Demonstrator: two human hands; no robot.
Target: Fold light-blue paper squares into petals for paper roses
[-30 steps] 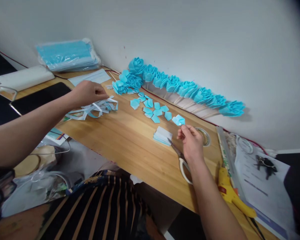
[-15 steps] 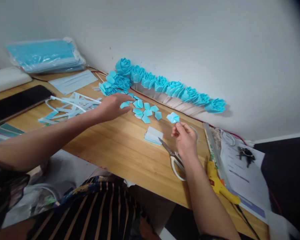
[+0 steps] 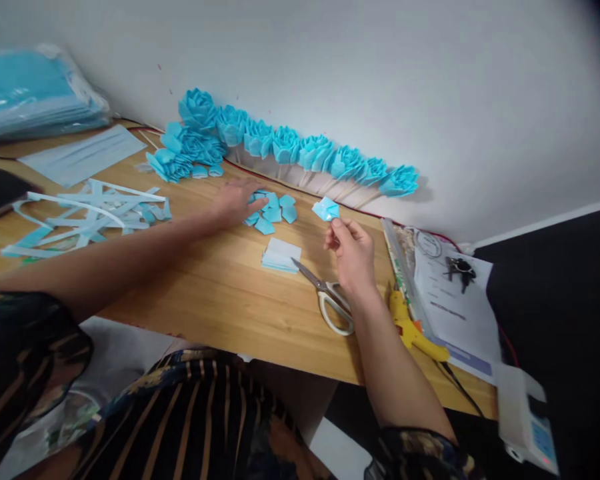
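My left hand (image 3: 237, 203) lies low over the table, fingers stretched out and thumb apart, against the left side of a cluster of blue petals (image 3: 273, 213) cut from mask fabric. My right hand (image 3: 354, 253) pinches a small folded blue fabric bud (image 3: 326, 209) between thumb and fingertips, held just above the table right of the petals. A small stack of cut fabric squares (image 3: 281, 255) lies between my hands. The scissors (image 3: 325, 287) with white handles rest beside my right wrist, their tip touching the stack.
Blue fabric roses (image 3: 315, 153) on sticks lean along the wall, with more heaped at their left. Cut strips (image 3: 93, 210), a flat mask sheet (image 3: 83, 155) and a bag of masks (image 3: 35, 93) lie left. A yellow glue gun (image 3: 413, 330), papers (image 3: 453, 300) and keys (image 3: 461, 270) lie right.
My left hand has swept right, and the loose petals are now bunched closer together. My right hand still holds the blue bud. The view has shifted to the right.
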